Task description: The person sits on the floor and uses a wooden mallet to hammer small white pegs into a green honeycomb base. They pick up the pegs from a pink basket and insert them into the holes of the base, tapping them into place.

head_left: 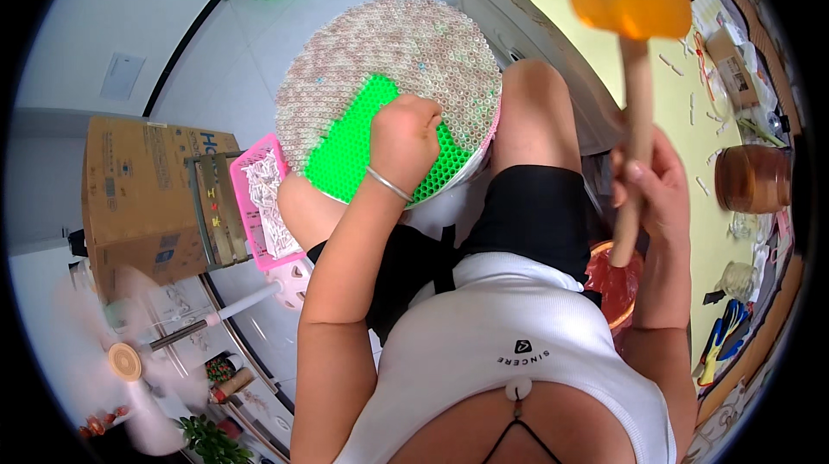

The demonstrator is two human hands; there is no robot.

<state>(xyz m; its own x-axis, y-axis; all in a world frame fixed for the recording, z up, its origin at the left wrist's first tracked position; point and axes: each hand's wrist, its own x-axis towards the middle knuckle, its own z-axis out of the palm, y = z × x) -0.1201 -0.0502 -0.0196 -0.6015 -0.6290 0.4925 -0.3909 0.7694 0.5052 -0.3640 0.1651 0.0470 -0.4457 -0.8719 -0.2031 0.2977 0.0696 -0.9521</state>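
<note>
A large round disc [380,32] stands between my knees, packed with short whitish tubes set upright. Its near part shows a bare bright green honeycomb grid [345,149] with open holes. My left hand [404,137] is closed in a fist over this grid, beside the edge of the filled area; whatever its fingers pinch is hidden. Raised to the right, a mallet [637,88] with a translucent orange head and a wooden handle is gripped in my right hand [658,177]. The mallet's head is up over the table, well apart from the disc.
A pink basket [244,212] of loose white tubes sits left of my knee. Beyond it are a cardboard box [138,196] and a spinning fan [125,362]. A yellowish table [730,248] on the right bears scattered tubes and a brown jar [753,179]. A red-lined bin [617,278] stands below.
</note>
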